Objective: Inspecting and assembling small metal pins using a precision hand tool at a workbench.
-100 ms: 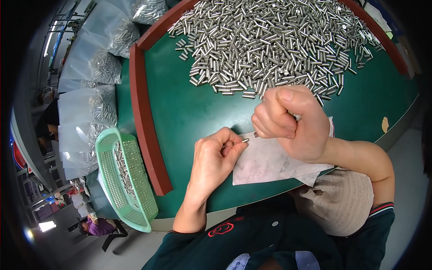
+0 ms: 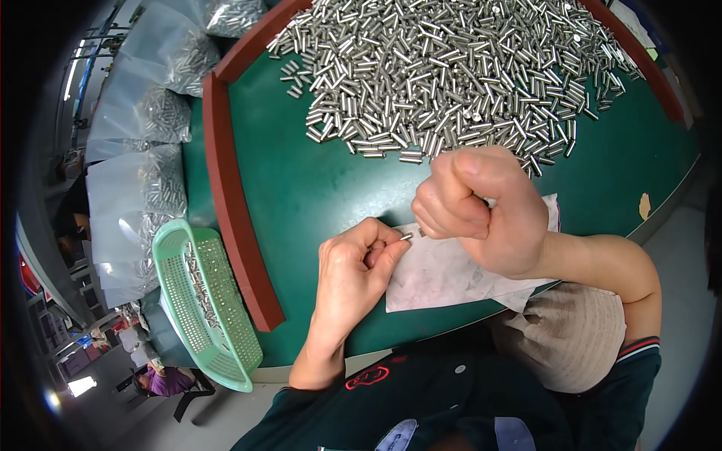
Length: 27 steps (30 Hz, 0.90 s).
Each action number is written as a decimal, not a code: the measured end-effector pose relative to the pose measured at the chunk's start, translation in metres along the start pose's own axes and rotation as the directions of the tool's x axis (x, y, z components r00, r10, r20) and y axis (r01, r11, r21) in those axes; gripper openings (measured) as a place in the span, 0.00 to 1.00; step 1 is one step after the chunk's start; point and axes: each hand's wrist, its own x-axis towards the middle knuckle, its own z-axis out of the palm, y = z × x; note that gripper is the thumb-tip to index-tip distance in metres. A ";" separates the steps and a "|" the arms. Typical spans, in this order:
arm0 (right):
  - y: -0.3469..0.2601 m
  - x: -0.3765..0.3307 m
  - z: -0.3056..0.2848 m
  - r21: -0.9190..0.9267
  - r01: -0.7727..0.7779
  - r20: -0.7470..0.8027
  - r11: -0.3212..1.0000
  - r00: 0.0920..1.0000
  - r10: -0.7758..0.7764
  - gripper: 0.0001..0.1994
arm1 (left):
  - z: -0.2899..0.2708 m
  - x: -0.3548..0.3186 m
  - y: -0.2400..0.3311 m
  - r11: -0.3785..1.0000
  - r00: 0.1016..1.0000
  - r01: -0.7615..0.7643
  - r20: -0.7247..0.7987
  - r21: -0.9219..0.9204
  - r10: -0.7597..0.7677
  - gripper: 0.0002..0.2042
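Observation:
My left hand [image 2: 353, 270] pinches a small silver metal pin [image 2: 406, 237] between thumb and forefinger, just above the left edge of a white sheet of paper [image 2: 444, 274] on the green table [image 2: 301, 188]. My right hand [image 2: 481, 207] is closed in a fist over the paper, close to the pin's tip; a bit of metal shows between its fingers, though what it grips is hidden. A large heap of silver metal pins [image 2: 451, 75] lies on the table beyond both hands.
A red-brown raised border [image 2: 229, 203] runs along the table's left side. A light green perforated plastic basket [image 2: 203, 301] with several pins hangs off the left. Clear plastic bags of pins [image 2: 143, 150] are stacked further left. A beige cloth [image 2: 564, 331] lies over my lap.

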 end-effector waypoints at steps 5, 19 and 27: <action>0.003 -0.005 0.005 -0.033 -0.002 -0.011 0.999 1.000 0.001 0.20 | 0.002 -0.001 -0.001 0.997 0.996 -0.078 -0.037 -0.009 0.077 0.05; 0.001 -0.006 0.001 0.039 0.118 -0.037 0.992 0.992 -0.117 0.21 | 0.006 -0.004 -0.009 0.998 0.997 -0.060 -0.057 -0.013 0.059 0.04; 0.012 -0.012 0.006 0.004 0.075 -0.090 0.997 0.993 -0.075 0.20 | 0.007 -0.001 -0.008 0.997 0.995 -0.079 -0.066 -0.006 0.079 0.05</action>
